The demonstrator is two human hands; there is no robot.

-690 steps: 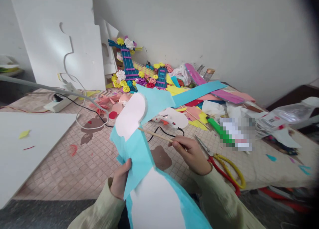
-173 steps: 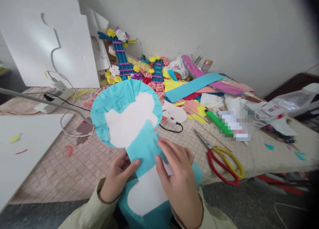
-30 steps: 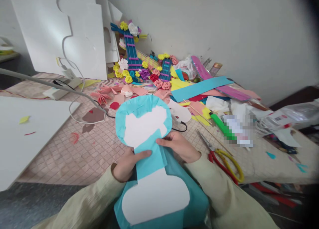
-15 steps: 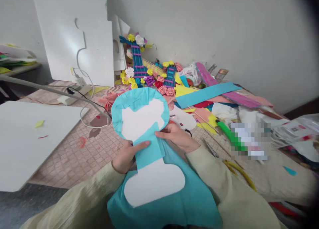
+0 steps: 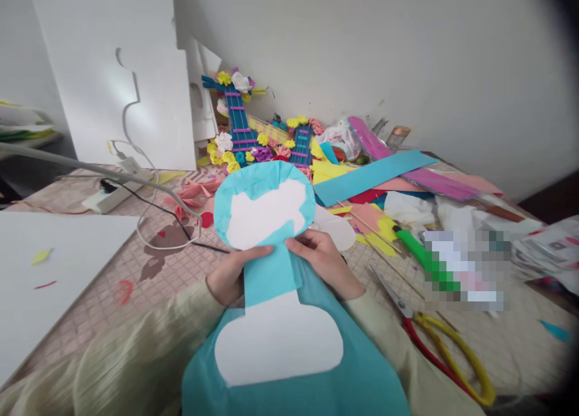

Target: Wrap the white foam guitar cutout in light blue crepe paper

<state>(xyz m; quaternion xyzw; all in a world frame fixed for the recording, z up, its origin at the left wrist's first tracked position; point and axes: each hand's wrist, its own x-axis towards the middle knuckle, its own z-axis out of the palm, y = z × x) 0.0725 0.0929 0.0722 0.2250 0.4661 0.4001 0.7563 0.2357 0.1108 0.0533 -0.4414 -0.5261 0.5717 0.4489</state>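
In the head view, the person holds a white cutout point(image 5: 279, 346) with both hands. The cutout is held up at the front edge of the bench point(image 5: 176, 265). Turquoise paper is folded over the rim of its round upper end, with the white middle left showing, and a band of the same paper crosses its narrow neck. The lower white end of the cutout is bare on this side, and a turquoise sheet point(image 5: 366, 368) spreads beneath it.

The left hand point(image 5: 228, 274) is closed at the left edge of the neck, its thumb lying flat on the paper band. The right hand point(image 5: 325, 262) is closed at the right edge, and its thumb presses near the top of the band. The other fingers go behind the cutout, so most of them are hidden.

To the right of the cutout lie the scissors point(image 5: 404, 308) and, farther back, a green-handled tool point(image 5: 411, 247). Behind it are blue guitar shapes point(image 5: 237, 117) with paper flowers. To the left of it are a power strip point(image 5: 102, 200) and a flat white board point(image 5: 76, 253).
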